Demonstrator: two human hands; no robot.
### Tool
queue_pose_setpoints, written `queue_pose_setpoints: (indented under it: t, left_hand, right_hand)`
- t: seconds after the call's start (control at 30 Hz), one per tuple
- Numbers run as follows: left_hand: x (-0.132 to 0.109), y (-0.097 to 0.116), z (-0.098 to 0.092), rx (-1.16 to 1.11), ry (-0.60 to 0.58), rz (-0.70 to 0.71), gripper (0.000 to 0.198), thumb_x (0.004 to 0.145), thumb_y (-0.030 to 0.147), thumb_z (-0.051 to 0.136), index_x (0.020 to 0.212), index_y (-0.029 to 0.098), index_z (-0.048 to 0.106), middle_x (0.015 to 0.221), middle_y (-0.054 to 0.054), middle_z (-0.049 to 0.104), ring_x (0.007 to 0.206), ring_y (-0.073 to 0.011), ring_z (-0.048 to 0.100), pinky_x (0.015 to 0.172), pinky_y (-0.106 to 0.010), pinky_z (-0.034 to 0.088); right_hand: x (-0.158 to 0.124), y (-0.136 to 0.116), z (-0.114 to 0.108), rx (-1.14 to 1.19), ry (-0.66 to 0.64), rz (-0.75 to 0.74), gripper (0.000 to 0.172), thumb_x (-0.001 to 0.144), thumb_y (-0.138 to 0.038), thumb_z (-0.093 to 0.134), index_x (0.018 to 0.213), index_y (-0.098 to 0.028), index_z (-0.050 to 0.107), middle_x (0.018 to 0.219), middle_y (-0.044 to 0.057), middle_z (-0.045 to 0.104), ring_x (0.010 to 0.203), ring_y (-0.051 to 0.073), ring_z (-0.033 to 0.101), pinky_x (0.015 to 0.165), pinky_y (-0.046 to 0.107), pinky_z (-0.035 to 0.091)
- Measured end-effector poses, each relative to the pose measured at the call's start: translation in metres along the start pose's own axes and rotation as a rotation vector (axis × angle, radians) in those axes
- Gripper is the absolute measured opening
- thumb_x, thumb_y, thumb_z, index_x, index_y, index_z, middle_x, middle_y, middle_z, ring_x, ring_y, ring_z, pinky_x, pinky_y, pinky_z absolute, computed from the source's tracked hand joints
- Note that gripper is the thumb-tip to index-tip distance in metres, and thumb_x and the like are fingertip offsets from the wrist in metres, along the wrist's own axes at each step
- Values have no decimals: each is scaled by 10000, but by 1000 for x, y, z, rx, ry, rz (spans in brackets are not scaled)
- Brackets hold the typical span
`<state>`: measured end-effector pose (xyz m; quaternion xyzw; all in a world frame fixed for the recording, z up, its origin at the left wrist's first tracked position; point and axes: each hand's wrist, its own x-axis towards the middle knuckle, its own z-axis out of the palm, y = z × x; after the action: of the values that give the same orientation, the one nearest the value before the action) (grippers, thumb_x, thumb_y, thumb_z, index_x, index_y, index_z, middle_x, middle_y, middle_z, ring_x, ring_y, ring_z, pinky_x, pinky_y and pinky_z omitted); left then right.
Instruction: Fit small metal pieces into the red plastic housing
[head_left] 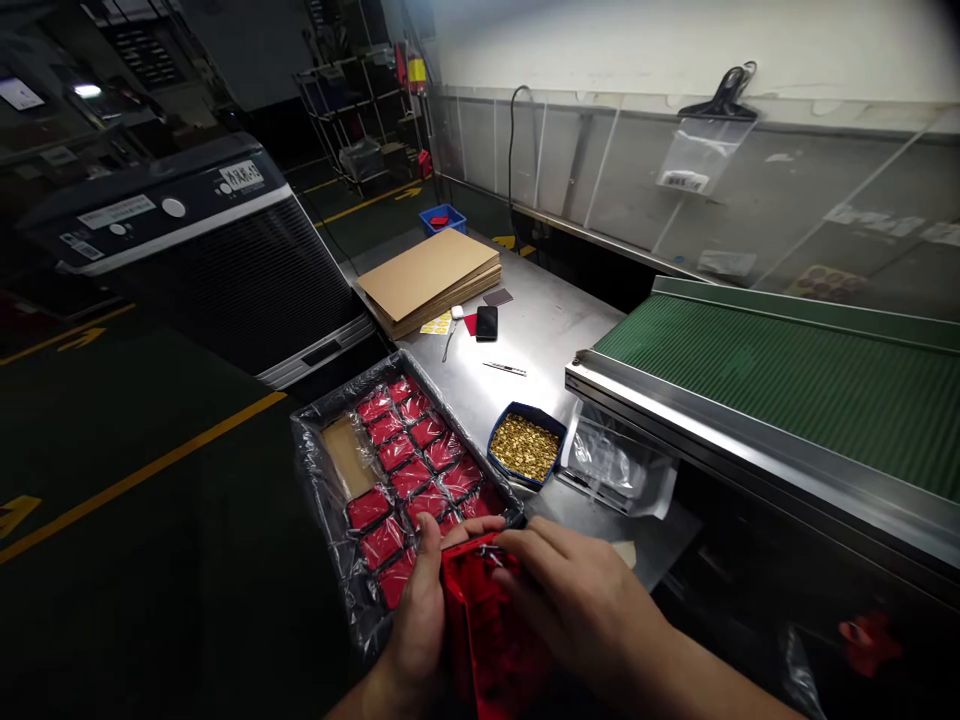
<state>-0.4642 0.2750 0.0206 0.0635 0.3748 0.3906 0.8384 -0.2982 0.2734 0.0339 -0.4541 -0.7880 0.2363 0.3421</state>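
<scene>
Both hands hold a red pouch (486,625) low in the head view. My left hand (417,612) grips its left edge with the thumb pointing up. My right hand (574,592) pinches the pouch's top edge from the right. Just beyond the hands lies a box lined with clear plastic (315,465), packed with several rows of small red packets (411,455). A blue tray of small gold-coloured pieces (525,447) sits to the right of that box on the steel table (547,325).
A green conveyor belt (780,375) runs along the right, with clear plastic bags (619,465) under its near end. Farther back lie a stack of cardboard sheets (431,278), a black phone (487,322) and a thin tool (505,368). A dark machine (195,255) stands to the left.
</scene>
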Motion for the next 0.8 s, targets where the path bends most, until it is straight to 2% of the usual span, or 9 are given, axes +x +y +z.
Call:
queue_pose_setpoints:
  t: [0.07, 0.13, 0.23, 0.4, 0.57, 0.8]
  left_hand:
    - [0, 0, 2, -28, -14, -25, 636, 911, 655, 411, 1201, 109, 563, 1027, -154, 686, 956, -286, 669, 897, -413, 503]
    - [1, 1, 4, -34, -32, -37, 635, 918, 642, 409, 1213, 101, 562, 1012, -157, 688, 954, -287, 670, 902, -420, 504]
    - [1, 2, 6, -13, -30, -46, 687, 896, 680, 412, 1225, 97, 566, 988, -157, 691, 956, -292, 669, 912, -429, 503]
    - [0, 1, 8, -10, -29, -56, 713, 878, 703, 420, 1229, 102, 572, 959, -146, 695, 961, -293, 667, 932, -438, 494]
    - [-1, -5, 6, -27, -60, -59, 711, 877, 704, 415, 1176, 86, 603, 900, -142, 696, 942, -294, 670, 933, -439, 492]
    - [-4, -6, 10, -65, -112, -68, 664, 937, 639, 335, 1069, 68, 649, 876, -146, 695, 923, -278, 670, 931, -418, 488]
  right_hand:
    - [2, 2, 2, -89, 26, -145, 132, 938, -184, 513, 1042, -148, 585, 815, 42, 629, 661, 149, 541, 573, 277, 415]
    - [3, 2, 6, -102, 11, -216, 145, 932, -160, 508, 1058, -134, 574, 855, 55, 639, 704, 165, 542, 612, 289, 437]
    - [4, 1, 8, -104, -39, -244, 152, 926, -145, 489, 1053, -120, 568, 885, 69, 640, 727, 181, 535, 640, 308, 450]
    - [0, 2, 7, -111, -24, -277, 185, 925, -141, 480, 1087, -101, 559, 893, 77, 639, 726, 182, 518, 630, 305, 437]
    - [-3, 5, 8, -181, -72, -286, 221, 923, -137, 469, 1126, -94, 546, 1016, 121, 657, 781, 190, 568, 650, 313, 469]
    - [-1, 3, 5, -216, -118, -348, 288, 912, -139, 422, 1157, -52, 546, 959, 155, 673, 763, 209, 601, 622, 333, 506]
